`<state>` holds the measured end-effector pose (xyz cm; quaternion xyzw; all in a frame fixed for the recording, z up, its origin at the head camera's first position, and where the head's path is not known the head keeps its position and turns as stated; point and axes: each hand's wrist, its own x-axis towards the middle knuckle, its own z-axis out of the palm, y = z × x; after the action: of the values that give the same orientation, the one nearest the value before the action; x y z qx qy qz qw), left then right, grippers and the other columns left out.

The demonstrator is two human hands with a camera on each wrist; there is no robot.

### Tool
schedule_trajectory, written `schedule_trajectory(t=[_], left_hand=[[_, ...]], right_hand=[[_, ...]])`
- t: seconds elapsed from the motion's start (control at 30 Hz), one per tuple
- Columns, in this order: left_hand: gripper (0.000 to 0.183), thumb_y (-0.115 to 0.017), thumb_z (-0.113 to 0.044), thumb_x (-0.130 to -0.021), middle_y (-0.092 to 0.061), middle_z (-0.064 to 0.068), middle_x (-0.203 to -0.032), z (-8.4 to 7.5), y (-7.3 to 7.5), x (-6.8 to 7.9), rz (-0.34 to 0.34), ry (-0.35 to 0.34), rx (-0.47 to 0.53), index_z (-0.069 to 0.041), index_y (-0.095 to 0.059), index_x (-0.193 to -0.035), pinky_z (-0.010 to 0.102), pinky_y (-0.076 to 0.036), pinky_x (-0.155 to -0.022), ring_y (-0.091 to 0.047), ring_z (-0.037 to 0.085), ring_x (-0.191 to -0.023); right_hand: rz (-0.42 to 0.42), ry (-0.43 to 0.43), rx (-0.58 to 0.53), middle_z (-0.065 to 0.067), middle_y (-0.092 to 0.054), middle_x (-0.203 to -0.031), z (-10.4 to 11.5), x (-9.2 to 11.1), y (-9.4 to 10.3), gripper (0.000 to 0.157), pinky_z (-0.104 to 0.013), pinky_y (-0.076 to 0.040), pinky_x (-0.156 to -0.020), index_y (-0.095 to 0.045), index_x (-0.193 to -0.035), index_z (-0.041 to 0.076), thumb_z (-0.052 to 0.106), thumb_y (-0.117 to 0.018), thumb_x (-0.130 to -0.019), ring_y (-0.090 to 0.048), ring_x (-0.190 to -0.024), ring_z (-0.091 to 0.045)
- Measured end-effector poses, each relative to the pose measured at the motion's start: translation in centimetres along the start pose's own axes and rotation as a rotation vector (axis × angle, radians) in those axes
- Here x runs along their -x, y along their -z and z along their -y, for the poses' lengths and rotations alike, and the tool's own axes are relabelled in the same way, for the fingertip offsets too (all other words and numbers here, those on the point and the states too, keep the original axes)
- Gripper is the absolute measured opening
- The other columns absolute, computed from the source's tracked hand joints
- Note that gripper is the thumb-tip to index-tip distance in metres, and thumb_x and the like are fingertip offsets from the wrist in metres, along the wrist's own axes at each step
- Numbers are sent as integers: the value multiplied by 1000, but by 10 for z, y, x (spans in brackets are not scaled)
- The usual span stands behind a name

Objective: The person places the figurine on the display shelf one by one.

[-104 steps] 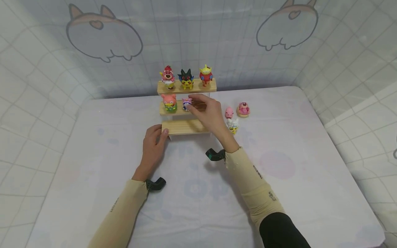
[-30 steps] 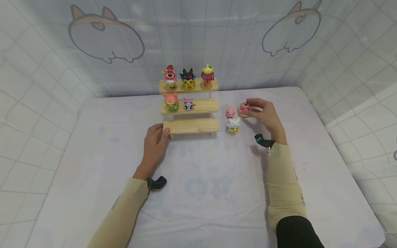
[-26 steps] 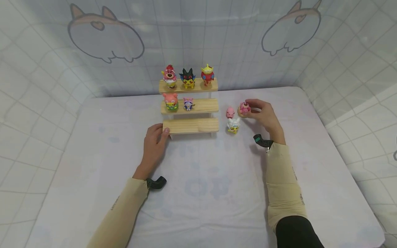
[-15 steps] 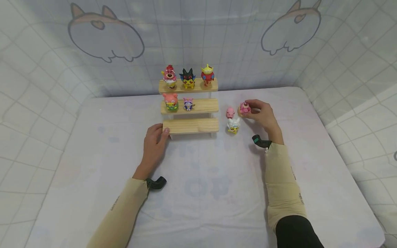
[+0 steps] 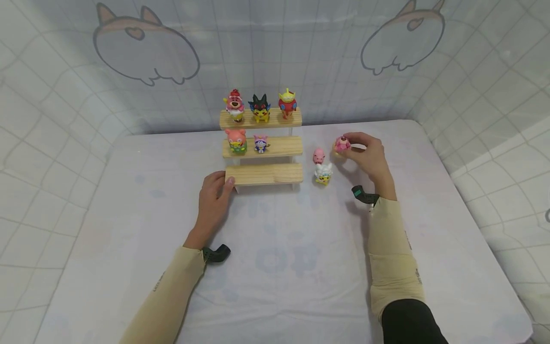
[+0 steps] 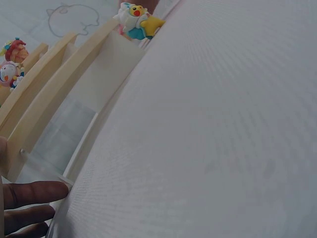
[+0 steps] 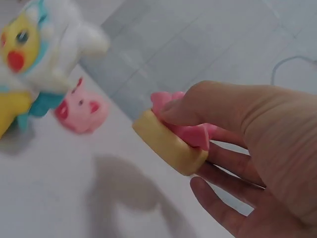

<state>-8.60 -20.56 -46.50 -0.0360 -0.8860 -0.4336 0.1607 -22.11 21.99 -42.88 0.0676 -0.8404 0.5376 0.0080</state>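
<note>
A three-tier display stand (image 5: pixel 264 175) with wooden steps stands at the back of the table. My left hand (image 5: pixel 213 199) holds the left end of its lowest step, thumb on the wood; in the left wrist view its fingers (image 6: pixel 37 193) lie by the clear side support. My right hand (image 5: pixel 370 157) pinches a pink bear figurine (image 5: pixel 342 144) on a round yellowish base (image 7: pixel 168 144), raised above the cloth with its shadow below. Left of it, a pink pig-like figurine (image 5: pixel 319 155) and a white-hooded yellow figurine (image 5: pixel 323 174) are on the table.
The top step carries a red-hatted pink bear (image 5: pixel 234 106), a black-eared yellow figurine (image 5: pixel 259 109) and a yellow-headed figurine in red (image 5: pixel 287 103). On the middle step's left and centre stand a pink-hooded figurine (image 5: pixel 237 141) and a small purple one (image 5: pixel 260 144). A curtain (image 5: pixel 275 57) hangs behind.
My right hand moved from the small purple figurine on the middle step to the pink bear figurine, gripped it, and has just lifted it. The left hand stays on the stand.
</note>
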Motion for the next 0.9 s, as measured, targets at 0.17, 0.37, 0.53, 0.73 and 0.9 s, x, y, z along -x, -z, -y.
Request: schedule_trajectory(t=[0.17, 0.37, 0.53, 0.73, 0.9], left_hand=[[42, -54, -33, -112, -64, 20, -136, 0, 0, 0, 2, -3, 3, 0, -73, -95, 54, -36, -118, -50, 35, -137], [41, -54, -32, -112, -64, 20, -136, 0, 0, 0, -1, -3, 2, 0, -73, -94, 54, -36, -118, -51, 35, -137], [41, -55, -31, -112, -64, 20, -136, 1, 0, -1, -4, 4, -2, 2, -74, -97, 54, -36, -118, -50, 35, -137], [39, -55, -29, -111, -64, 20, -136, 3, -1, -2, -5, 2, 5, 4, -76, -105, 53, -36, -117, -50, 36, -137], [39, -55, -29, -111, -64, 20, -135, 3, -1, -2, -5, -3, 6, 4, -76, -109, 53, -36, -116, -50, 36, -136]], right_hand=[[-38, 28, -36, -18, -65, -137, 27, 9, 5, 49, -44, -50, -114, -67, -136, 1, 11, -82, -91, -58, -126, -24], [-27, 55, -71, -19, -66, -134, 52, 17, 8, 49, -29, -54, -106, -67, -135, -3, 11, -83, -90, -59, -120, -20], [-28, 82, -68, -13, -67, -135, 48, 10, 5, 52, -25, -54, -104, -69, -136, 4, 17, -86, -89, -58, -120, -17], [13, 118, -97, -8, -68, -131, 63, 10, -9, 50, -39, -53, -109, -71, -132, 8, 18, -88, -87, -60, -120, -16], [59, 151, -126, -16, -67, -131, 99, 23, -25, 48, -50, -51, -110, -67, -133, -2, 6, -84, -88, -61, -120, -18]])
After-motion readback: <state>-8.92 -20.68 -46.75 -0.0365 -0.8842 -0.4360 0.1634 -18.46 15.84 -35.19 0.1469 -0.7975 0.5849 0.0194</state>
